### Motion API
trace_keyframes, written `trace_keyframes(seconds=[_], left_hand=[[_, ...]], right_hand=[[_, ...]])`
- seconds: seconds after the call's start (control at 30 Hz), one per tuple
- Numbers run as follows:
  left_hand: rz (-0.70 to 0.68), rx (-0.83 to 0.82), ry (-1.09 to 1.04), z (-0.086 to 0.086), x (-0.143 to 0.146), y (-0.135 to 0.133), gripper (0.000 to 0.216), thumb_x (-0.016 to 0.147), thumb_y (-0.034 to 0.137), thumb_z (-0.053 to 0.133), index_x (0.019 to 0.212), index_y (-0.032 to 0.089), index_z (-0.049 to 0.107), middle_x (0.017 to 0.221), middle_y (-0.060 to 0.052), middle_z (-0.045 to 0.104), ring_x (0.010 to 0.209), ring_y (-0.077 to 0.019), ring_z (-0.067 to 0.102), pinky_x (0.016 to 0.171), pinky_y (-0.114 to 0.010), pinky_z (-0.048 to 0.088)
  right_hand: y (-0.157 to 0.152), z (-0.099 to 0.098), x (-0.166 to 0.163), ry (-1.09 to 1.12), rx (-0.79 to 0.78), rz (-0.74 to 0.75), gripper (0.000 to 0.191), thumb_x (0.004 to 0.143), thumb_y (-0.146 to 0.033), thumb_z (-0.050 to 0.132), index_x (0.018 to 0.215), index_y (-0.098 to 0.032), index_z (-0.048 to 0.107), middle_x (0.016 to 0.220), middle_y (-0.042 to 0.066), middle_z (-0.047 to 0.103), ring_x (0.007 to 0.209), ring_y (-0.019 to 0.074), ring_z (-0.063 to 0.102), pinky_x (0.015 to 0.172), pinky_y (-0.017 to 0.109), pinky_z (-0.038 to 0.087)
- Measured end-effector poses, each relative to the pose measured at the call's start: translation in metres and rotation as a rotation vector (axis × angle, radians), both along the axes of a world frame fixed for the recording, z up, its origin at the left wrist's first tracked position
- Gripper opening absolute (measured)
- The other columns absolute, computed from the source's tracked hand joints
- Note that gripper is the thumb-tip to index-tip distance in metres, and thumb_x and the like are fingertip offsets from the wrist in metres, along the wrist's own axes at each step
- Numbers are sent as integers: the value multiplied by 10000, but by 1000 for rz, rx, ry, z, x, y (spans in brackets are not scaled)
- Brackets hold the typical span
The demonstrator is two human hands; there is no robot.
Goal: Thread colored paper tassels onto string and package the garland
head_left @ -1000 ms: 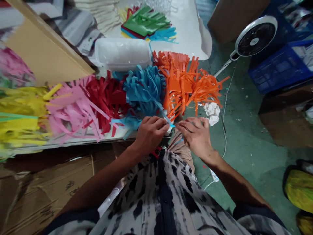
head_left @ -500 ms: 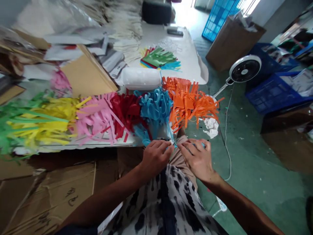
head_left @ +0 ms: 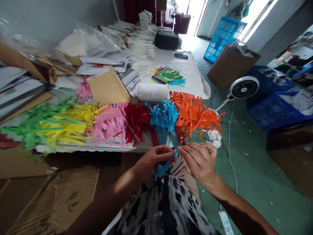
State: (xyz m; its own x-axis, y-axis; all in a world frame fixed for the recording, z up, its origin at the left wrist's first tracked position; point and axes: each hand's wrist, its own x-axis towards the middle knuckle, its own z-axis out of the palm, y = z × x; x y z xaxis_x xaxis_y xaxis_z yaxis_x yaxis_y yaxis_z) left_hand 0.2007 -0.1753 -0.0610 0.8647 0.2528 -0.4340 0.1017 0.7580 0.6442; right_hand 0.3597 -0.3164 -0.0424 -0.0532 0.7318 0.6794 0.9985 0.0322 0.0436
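Observation:
A piece of blue paper fringe (head_left: 161,169) is pinched in my left hand (head_left: 156,157), just in front of the table edge and above my lap. Close beside it, my right hand (head_left: 199,160) has its fingertips pressed together at the fringe's upper end, with a thin blue strip crossing its fingers. Just beyond both hands lies a bunch of blue fringe (head_left: 164,114), its strips hanging over the edge. Orange fringe (head_left: 189,112) lies to its right. To its left run red (head_left: 137,118), pink (head_left: 111,122), yellow (head_left: 68,122) and green (head_left: 34,119) bunches in a row.
Behind the row are a white plastic-wrapped roll (head_left: 152,91), a brown folder (head_left: 107,87) and a stack of flat coloured fringe (head_left: 168,76). A fan (head_left: 244,88) and blue crates (head_left: 276,109) stand right. Cardboard (head_left: 61,192) lies below the table; a power strip (head_left: 226,223) is on the floor.
The view has tilted up. My left hand has turned, and blue fringe now shows hanging beneath it. My right hand stays close beside it, fingers still pinched.

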Motion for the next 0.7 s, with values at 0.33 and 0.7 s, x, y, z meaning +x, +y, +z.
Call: trace_keyframes(seconds=[0.33, 0.7], left_hand=[[-21, 150, 21, 1, -14, 2, 332, 693, 405, 945, 836, 141, 803, 706, -25, 698, 593, -99, 579, 575, -204, 430], [348, 576, -53, 10, -35, 4, 175, 797, 347, 866, 821, 191, 789, 954, -54, 737, 857, -182, 663, 786, -278, 521]], right_hand=[[16, 12, -15, 302, 31, 47, 150, 943, -173, 713, 1054, -273, 731, 912, 1, 803, 923, 233, 718, 955, 469, 408], [32, 30, -52, 824, -119, 187, 285, 968, -210, 604, 1185, -325, 749, 1201, 58, 741, 1118, 240, 703, 937, 433, 591]])
